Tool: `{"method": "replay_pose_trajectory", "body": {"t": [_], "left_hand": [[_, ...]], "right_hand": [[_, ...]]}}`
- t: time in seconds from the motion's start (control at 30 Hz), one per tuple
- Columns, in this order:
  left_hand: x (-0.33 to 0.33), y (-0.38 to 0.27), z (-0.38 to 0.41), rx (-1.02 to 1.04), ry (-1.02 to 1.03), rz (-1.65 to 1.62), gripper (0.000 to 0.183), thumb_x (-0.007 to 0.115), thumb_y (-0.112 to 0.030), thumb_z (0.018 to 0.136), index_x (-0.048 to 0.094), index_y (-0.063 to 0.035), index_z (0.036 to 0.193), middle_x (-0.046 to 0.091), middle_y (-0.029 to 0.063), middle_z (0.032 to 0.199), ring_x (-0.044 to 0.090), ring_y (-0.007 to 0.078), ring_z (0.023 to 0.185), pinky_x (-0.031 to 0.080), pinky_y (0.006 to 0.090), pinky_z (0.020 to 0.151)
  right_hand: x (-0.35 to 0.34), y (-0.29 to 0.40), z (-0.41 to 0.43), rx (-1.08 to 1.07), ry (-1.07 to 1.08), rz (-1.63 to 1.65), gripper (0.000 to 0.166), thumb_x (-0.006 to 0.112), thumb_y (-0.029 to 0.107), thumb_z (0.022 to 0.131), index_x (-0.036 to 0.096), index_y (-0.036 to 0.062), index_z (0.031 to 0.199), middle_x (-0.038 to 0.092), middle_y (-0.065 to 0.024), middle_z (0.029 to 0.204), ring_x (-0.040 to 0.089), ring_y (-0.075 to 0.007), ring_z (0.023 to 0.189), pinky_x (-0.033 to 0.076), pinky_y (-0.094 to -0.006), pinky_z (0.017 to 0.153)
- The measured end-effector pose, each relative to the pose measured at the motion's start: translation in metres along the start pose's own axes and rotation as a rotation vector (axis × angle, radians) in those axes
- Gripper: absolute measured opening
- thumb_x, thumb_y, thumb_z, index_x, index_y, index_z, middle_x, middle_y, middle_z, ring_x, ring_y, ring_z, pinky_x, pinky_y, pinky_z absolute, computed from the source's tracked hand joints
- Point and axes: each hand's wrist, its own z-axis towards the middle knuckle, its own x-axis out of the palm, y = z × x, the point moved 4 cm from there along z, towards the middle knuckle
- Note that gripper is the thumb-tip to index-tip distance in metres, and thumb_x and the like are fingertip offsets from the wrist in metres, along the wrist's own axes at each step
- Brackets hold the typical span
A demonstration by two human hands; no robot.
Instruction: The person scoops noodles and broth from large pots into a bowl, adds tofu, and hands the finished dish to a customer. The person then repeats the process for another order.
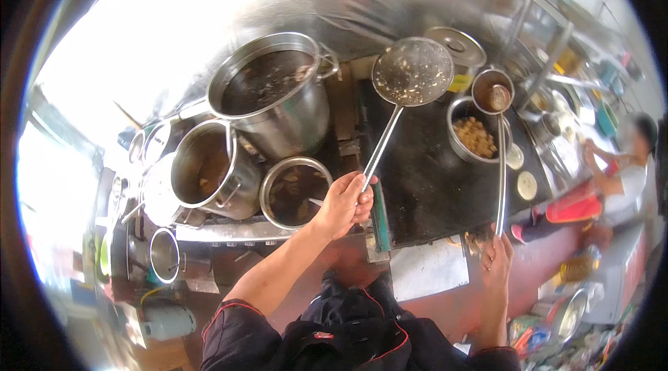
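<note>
My left hand [347, 204] is closed around the metal handle of a round mesh skimmer [413, 71], which is raised over the dark work surface [428, 198] with pale bits stuck to its mesh. On the right, my right hand [497, 256] grips the long handle of a deep metal ladle [492, 91]. Something reddish-brown shows inside the ladle's bowl. Partly beneath the ladle stands a steel pot [459, 149] holding browned chunks of food [475, 137].
Left of my left hand are a tall stockpot [308, 120], a smaller stockpot [242, 198] and a pot of dark liquid [296, 191]. A metal lid [456, 47] lies at the back. Another person [629, 172] is at the far right counter. A gas cylinder [169, 320] is lower left.
</note>
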Motion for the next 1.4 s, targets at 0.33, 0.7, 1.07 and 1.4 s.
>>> {"method": "replay_pose_trajectory", "body": {"t": [0.33, 0.7, 1.07, 1.4], "left_hand": [[-0.148, -0.101, -0.176, 0.428, -0.317, 0.027, 0.028, 0.04, -0.023, 0.105, 0.055, -0.0014, 0.115, 0.045, -0.0006, 0.07, 0.037, 0.0051, 0.05, 0.028, 0.0199, 0.042], [-0.283, -0.095, -0.238, 0.275, -0.49, -0.155, 0.017, 0.04, -0.021, 0.105, 0.046, -0.0058, 0.111, 0.043, -0.0005, 0.072, 0.038, 0.0071, 0.055, 0.028, 0.0218, 0.045], [-0.397, -0.152, -0.417, 0.768, -1.018, 0.115, 0.026, 0.039, -0.021, 0.104, 0.051, -0.0008, 0.117, 0.043, -0.0006, 0.065, 0.035, 0.0066, 0.047, 0.028, 0.0224, 0.04], [-0.517, -0.087, -0.605, 0.781, -1.349, -0.179, 0.022, 0.042, -0.021, 0.104, 0.049, -0.0042, 0.116, 0.041, -0.0014, 0.068, 0.033, 0.0039, 0.046, 0.025, 0.0195, 0.038]], "right_hand": [[0.264, 0.028, -0.038, 0.217, 0.632, 0.065, 0.034, 0.05, 0.021, 0.099, 0.055, 0.0029, 0.128, 0.034, 0.0072, 0.057, 0.023, -0.0016, 0.038, 0.017, -0.0191, 0.033], [0.472, -0.068, -0.061, 0.545, 0.662, 0.244, 0.044, 0.04, 0.023, 0.102, 0.043, -0.0047, 0.136, 0.051, 0.0002, 0.072, 0.04, -0.0044, 0.043, 0.033, -0.0192, 0.036], [0.783, -0.26, -0.261, -0.795, 1.394, -0.896, 0.028, 0.074, 0.021, 0.08, 0.066, 0.0006, 0.098, 0.061, -0.0119, 0.076, 0.057, -0.0215, 0.063, 0.049, -0.0312, 0.064], [0.936, -0.483, -0.247, -0.873, 1.217, -1.738, 0.044, 0.071, 0.043, 0.073, 0.07, 0.0136, 0.106, 0.067, -0.0171, 0.109, 0.063, -0.0325, 0.108, 0.049, -0.0408, 0.096]]}}
